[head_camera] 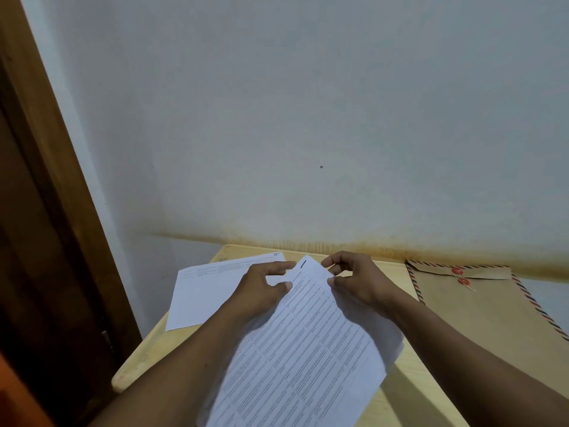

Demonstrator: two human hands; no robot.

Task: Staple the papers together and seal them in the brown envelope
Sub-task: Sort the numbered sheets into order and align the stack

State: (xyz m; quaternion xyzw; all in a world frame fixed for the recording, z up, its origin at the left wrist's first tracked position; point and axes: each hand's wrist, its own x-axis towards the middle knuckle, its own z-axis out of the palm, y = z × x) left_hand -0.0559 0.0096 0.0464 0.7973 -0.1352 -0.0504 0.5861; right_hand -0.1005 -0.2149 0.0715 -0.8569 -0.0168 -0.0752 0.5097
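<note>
A stack of printed papers (pixel 308 343) is held tilted above the wooden table (pixel 409 392), its top corner marked with a black stroke. My left hand (pixel 261 291) pinches the stack's upper left edge. My right hand (pixel 358 278) pinches the upper right edge near that corner. More white sheets (pixel 209 291) lie flat on the table's far left, partly hanging over its edge. The brown envelope (pixel 486 315) with striped borders and red string buttons lies flat at the right. No stapler is visible.
A pale wall stands right behind the table. A dark wooden door frame (pixel 55 211) runs down the left side. The table's left edge is rounded and close to the loose sheets.
</note>
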